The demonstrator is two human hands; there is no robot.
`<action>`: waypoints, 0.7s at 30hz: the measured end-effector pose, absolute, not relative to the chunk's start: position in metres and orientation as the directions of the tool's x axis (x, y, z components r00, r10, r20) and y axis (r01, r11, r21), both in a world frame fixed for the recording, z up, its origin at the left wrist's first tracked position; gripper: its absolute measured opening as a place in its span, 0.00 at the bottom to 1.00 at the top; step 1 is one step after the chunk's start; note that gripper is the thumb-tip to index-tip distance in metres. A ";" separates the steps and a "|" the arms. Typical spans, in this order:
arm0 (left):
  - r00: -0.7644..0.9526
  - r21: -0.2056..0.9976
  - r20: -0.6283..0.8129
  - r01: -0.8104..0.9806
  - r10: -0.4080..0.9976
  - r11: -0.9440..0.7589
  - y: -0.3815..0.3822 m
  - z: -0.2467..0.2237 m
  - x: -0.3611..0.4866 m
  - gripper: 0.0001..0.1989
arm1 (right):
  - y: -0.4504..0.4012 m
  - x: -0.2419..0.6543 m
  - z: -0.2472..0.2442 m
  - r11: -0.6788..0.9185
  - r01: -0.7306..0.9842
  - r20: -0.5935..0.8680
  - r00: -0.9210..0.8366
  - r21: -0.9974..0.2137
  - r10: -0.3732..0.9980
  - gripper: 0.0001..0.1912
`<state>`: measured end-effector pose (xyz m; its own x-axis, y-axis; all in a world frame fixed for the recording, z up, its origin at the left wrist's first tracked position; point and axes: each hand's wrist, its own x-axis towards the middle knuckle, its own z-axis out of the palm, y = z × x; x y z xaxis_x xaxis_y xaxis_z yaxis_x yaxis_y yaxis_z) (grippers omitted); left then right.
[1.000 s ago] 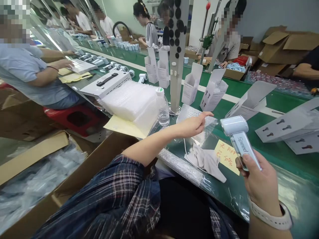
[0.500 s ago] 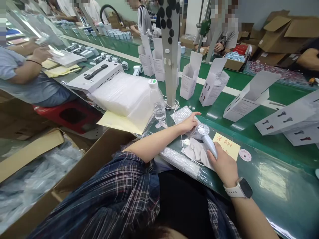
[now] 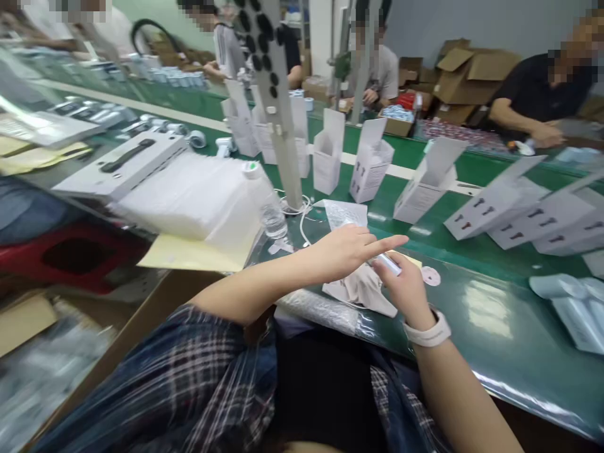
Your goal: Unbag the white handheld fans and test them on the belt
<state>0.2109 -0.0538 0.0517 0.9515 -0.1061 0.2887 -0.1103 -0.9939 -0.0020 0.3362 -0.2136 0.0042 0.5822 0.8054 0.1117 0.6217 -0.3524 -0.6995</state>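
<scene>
We pinch the blue handle (image 3: 391, 264) in our right hand (image 3: 408, 288) near the cloth (image 3: 368, 290), but can't tell our left hand's (image 3: 342, 253) grip, so if our hands bump, the handle could slip

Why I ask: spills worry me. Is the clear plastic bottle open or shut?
Shut: the bottle has its white, green-topped cap on.

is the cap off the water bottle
No, a white cap with a green top sits on the neck of the bottle.
</scene>
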 end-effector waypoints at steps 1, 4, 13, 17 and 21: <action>0.946 0.017 0.311 -0.104 -0.094 -0.994 -0.054 0.054 0.212 0.36 | -0.214 0.334 0.009 -0.358 0.643 0.126 0.580 -0.677 0.804 0.22; 0.913 0.095 0.408 -0.047 -0.004 -0.994 -0.050 0.058 0.218 0.33 | -0.219 0.332 0.030 -0.391 0.746 0.164 0.549 -0.539 0.820 0.17; 0.871 0.272 0.487 -0.216 -0.059 -0.938 -0.049 0.069 0.236 0.26 | -0.232 0.352 0.065 -0.442 0.723 0.170 0.602 -0.530 0.780 0.15; 0.907 0.400 0.421 -0.175 0.010 -0.900 -0.053 0.077 0.242 0.28 | -0.232 0.364 0.065 -0.381 0.649 0.172 0.623 -0.658 0.763 0.18; 0.934 0.470 0.356 -0.152 0.029 -0.869 -0.061 0.088 0.246 0.28 | -0.226 0.365 0.061 -0.318 0.578 0.196 0.656 -0.751 0.729 0.25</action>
<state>0.2456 -0.0611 0.0881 0.9341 0.0292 0.3557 -0.1519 -0.8694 0.4702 0.3654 -0.2261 0.0614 0.6560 0.7288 0.1965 0.5784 -0.3181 -0.7512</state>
